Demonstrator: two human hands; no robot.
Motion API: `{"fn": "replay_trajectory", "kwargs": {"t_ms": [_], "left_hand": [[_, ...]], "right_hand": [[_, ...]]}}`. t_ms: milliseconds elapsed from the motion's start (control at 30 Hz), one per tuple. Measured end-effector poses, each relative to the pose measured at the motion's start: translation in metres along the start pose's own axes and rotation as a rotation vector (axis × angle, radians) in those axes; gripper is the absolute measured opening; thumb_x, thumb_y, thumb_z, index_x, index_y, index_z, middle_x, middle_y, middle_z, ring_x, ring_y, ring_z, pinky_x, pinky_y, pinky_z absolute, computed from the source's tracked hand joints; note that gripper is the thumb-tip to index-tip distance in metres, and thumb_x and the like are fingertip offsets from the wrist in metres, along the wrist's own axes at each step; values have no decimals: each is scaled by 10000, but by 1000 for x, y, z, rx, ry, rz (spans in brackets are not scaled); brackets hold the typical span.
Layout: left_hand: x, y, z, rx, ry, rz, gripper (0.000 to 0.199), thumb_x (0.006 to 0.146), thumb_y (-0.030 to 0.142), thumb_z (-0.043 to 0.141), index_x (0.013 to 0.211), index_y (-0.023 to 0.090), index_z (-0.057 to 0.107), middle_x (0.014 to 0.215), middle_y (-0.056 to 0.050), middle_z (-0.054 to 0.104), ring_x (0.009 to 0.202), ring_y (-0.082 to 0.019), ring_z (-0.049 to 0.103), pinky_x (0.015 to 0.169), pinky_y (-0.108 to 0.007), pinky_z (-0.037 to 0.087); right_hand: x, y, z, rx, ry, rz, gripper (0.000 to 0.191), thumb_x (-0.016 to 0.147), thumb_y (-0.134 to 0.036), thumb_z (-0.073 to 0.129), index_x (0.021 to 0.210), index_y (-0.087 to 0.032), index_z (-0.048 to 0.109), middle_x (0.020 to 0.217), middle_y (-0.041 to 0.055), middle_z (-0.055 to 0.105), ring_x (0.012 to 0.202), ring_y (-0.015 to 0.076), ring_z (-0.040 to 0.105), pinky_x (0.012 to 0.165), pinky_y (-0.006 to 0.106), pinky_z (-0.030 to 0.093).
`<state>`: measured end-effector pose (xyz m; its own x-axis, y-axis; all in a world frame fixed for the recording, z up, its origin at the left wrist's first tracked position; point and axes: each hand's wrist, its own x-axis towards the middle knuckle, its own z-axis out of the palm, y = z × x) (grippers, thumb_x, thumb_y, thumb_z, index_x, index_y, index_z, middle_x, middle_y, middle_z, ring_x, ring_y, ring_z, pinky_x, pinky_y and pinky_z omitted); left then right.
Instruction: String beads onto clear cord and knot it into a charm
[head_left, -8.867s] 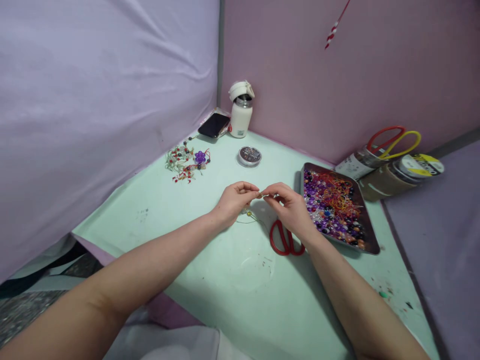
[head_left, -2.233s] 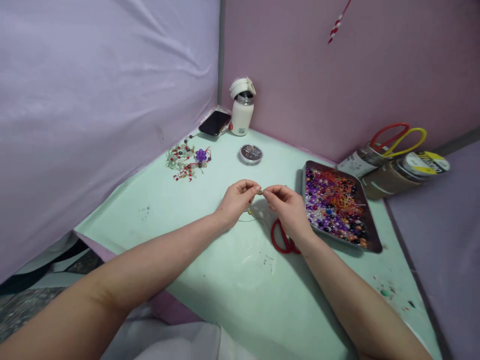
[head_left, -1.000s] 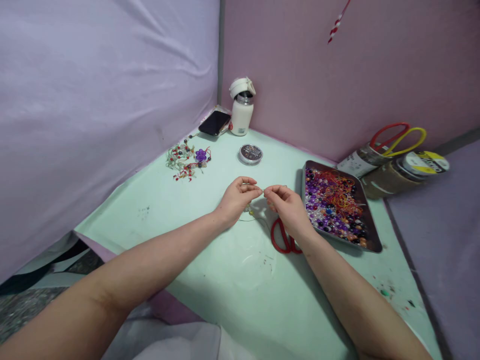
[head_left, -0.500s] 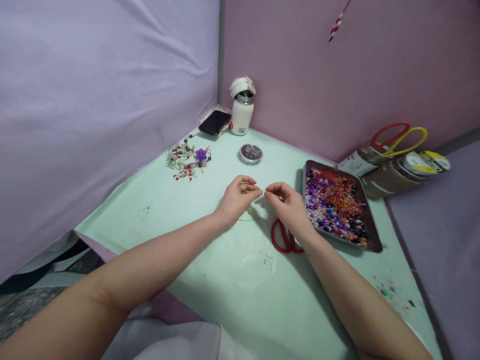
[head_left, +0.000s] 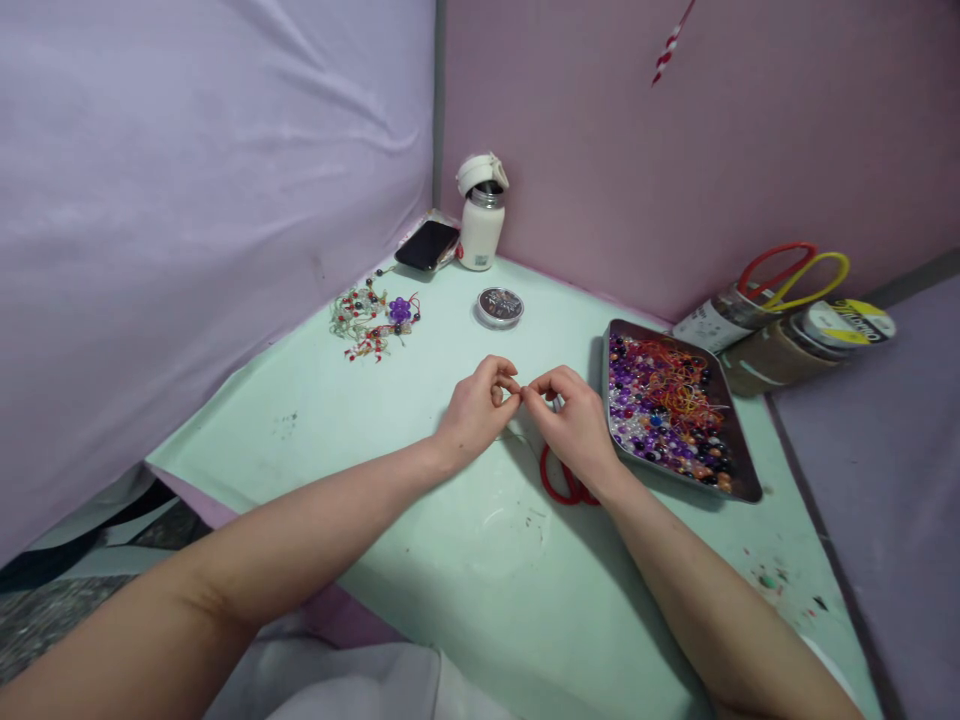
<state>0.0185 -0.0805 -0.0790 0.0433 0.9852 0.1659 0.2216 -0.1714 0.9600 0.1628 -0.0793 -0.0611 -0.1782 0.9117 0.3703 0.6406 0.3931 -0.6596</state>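
Note:
Above the middle of the pale green table, my left hand (head_left: 478,408) and my right hand (head_left: 571,420) meet with their fingertips touching. Both are closed in a pinch. A thin cord (head_left: 512,436) shows just below the fingers; whatever lies between the fingertips is too small to make out. Red-handled scissors (head_left: 557,478) lie partly hidden under my right hand. To the right of that hand, a metal tray (head_left: 742,455) holds beads and tangled red and orange threads.
A round container (head_left: 499,307) sits beyond my hands, with a white bottle (head_left: 481,230) and a phone (head_left: 427,245) behind it. Beaded strings (head_left: 367,315) lie at left. Two jars (head_left: 724,315), (head_left: 784,352) stand behind the tray, one holding scissors.
My hands have come together, so the small gap between their fingertips has closed. The small yellow bead that showed below my left hand is now out of sight.

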Motion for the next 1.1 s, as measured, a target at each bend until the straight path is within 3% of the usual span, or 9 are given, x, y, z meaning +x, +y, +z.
{"fn": "replay_trajectory", "kwargs": {"t_ms": [267,733,1100], "left_hand": [[5,-4,1,-136,57,-103,246,726,182,637,933,208,506,797,-5,673,666,-114,582,626,-244,418],[8,5,-1,-462,22,-330,287,676,153,699,907,183,531,744,5,670,636,-104,583,616,-244,427],[8,3,0,-491,11,-346,311,642,214,714,900,178,543,718,17,641,588,-88,522,579,-247,385]], "right_hand": [[0,1,0,80,-28,71,127,841,-248,531,731,-213,583,789,32,608,771,186,543,743,335,405],[2,4,0,92,-20,116,112,823,-260,540,755,-213,616,805,40,627,763,188,551,755,350,415],[2,4,0,80,-9,85,102,818,-234,547,738,-213,606,793,37,621,761,188,547,762,350,415]]}}
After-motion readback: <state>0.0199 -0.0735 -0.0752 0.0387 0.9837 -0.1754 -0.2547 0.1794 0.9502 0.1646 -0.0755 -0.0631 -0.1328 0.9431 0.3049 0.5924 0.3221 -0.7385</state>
